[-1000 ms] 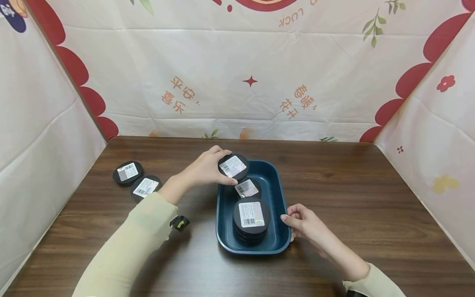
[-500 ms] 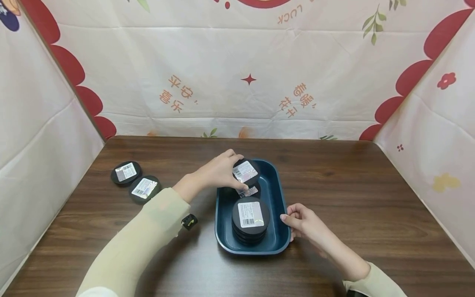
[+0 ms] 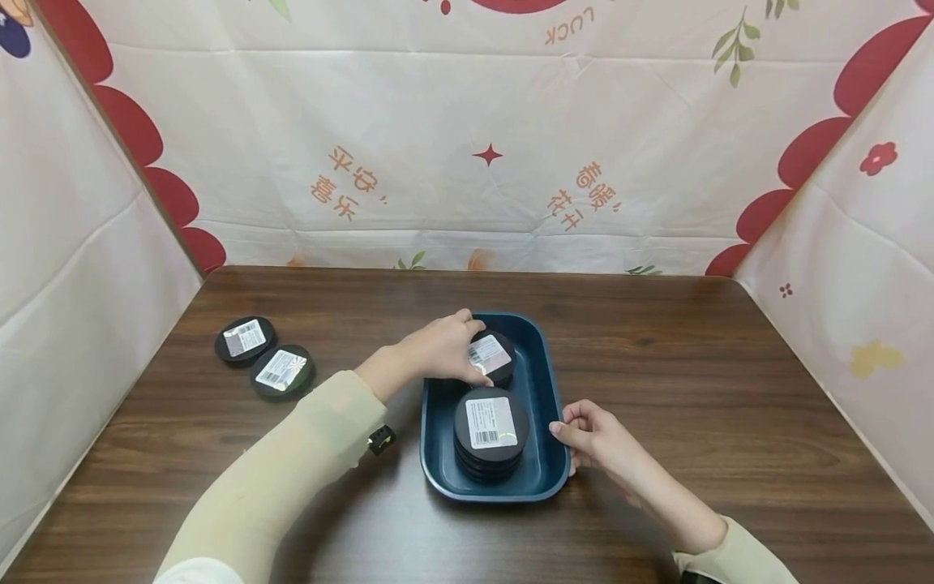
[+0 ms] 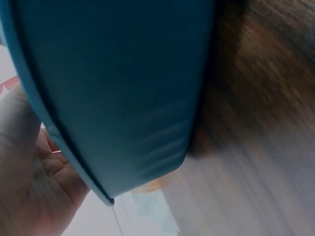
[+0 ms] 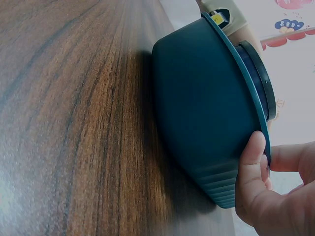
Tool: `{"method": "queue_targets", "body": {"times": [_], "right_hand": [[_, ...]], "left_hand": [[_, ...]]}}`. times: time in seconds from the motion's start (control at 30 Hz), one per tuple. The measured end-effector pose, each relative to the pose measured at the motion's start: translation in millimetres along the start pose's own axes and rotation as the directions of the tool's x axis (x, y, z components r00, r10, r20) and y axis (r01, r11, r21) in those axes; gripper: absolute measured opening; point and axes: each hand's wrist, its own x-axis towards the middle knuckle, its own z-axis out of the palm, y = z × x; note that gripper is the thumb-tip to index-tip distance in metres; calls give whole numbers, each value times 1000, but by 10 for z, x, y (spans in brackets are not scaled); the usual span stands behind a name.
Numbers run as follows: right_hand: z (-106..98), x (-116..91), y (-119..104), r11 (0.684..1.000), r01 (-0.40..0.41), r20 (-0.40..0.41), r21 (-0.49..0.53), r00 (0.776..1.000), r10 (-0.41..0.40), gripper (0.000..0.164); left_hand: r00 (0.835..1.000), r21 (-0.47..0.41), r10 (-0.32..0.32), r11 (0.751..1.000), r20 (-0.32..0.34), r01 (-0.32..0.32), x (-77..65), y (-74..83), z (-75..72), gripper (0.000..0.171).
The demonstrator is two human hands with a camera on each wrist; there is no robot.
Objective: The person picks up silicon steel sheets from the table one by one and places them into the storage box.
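In the head view, my left hand [image 3: 443, 349] reaches over the left rim of a dark blue tray [image 3: 538, 365]. Its thumb and fingers grip a round black disc [image 3: 493, 357] with a white barcode label, low over the tray's far half. A stack of several similar black discs [image 3: 491, 434] stands nearer me in the same tray. The right hand [image 3: 601, 442] pinches the tray's right rim between thumb and fingers, as the right wrist view shows too. Only the tray's outer wall [image 4: 113, 98] and part of the hand appear in the left wrist view; the disc is hidden there.
Two more labelled black discs lie on the wooden table [image 3: 693, 365] at left: one farther back [image 3: 246, 340], one closer [image 3: 282, 372]. Printed cloth [image 3: 438, 105] hangs behind the table and along both sides.
My left hand has carried its disc right and down into the tray, over the spot where another disc showed. The right hand stays on the rim.
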Motion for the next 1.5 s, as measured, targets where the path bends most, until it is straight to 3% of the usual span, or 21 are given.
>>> {"method": "queue_targets", "body": {"times": [0.57, 1.17, 1.5], "right_hand": [[0, 4, 2, 1000, 0, 1, 10, 1000, 0, 26], [13, -7, -4, 1000, 8, -3, 12, 1000, -8, 26], [13, -9, -9, 1000, 2, -13, 1, 1000, -2, 26]], "left_hand": [[1000, 73, 7, 997, 23, -9, 2, 48, 67, 84], [999, 52, -20, 998, 41, 18, -52, 44, 91, 76], [1000, 128, -4, 992, 26, 0, -76, 63, 79, 73]]}}
